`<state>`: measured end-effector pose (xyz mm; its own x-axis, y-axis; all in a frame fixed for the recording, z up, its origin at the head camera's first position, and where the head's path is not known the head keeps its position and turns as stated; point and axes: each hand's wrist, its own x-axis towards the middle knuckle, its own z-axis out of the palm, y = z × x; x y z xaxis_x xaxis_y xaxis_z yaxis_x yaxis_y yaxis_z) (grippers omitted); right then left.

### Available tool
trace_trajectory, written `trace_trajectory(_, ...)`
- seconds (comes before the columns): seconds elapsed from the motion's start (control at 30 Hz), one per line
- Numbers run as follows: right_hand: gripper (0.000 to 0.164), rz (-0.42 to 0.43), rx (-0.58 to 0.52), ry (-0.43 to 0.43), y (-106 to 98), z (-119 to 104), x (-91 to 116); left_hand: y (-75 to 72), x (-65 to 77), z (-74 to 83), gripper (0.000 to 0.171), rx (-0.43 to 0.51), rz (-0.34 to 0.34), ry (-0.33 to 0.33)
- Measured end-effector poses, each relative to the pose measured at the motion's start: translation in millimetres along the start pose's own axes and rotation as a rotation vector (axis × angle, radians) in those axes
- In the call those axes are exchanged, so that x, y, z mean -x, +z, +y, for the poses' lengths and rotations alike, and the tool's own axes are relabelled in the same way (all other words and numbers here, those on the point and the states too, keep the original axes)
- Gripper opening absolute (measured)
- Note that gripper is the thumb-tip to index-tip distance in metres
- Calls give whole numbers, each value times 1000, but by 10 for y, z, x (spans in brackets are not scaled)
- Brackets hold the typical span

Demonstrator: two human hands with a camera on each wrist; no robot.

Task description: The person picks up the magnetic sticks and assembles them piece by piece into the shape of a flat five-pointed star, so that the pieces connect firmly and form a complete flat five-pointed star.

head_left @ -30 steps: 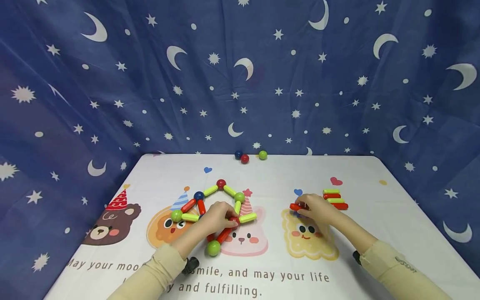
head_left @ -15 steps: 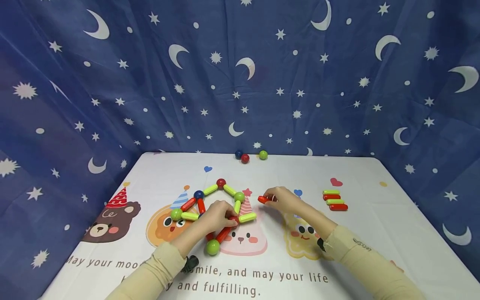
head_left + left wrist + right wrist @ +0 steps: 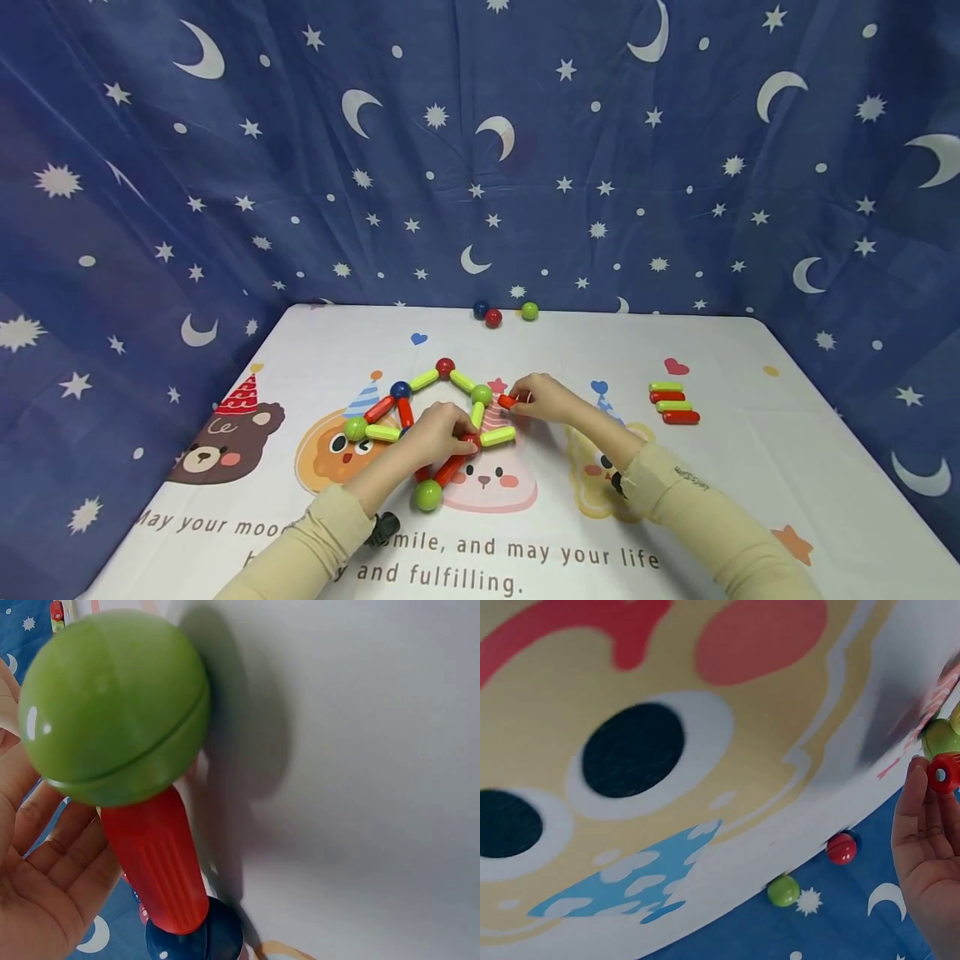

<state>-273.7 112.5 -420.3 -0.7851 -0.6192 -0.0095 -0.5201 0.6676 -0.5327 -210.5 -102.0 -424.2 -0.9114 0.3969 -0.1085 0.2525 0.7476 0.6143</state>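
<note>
A flat frame of magnetic rods and balls lies left of centre on the table. On its near right corner, my left hand (image 3: 435, 435) holds a red ball (image 3: 472, 442) between thumb and fingers. A yellow-green rod (image 3: 498, 436) sticks out rightward from that ball. The left wrist view shows a green ball (image 3: 112, 709), a red rod (image 3: 156, 859) and a blue ball (image 3: 196, 936) beside the left hand (image 3: 52, 859). Just right of the frame's green ball (image 3: 481, 394), my right hand (image 3: 546, 398) pinches a red magnetic rod (image 3: 507, 402); its end faces the right wrist camera.
Several loose red and yellow-green rods (image 3: 677, 417) lie stacked in a row at the right. Along the back edge rest a blue ball (image 3: 481, 310), a red ball (image 3: 492, 318) and a green ball (image 3: 529, 311). A starry blue curtain (image 3: 480, 150) hangs behind.
My right hand has travelled left with the red rod, from near the loose rods to beside the frame. The left hand stays on the red ball.
</note>
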Motion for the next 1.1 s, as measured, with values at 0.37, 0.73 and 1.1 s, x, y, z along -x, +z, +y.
trace_trajectory(0.37, 13, -1, -42, 77, 100, -57, -86, 17, 9, 4, 20, 10, -6, -2)
trace_trajectory(0.73, 17, -47, -141, 135, 163, -36, -145, 13, 11, -17, 19, 8, -1, 8)
trace_trajectory(1.1, 20, -50, -169, 133, 145, -49, -137, -5, 13, -1, 19, 2, -1, 15)
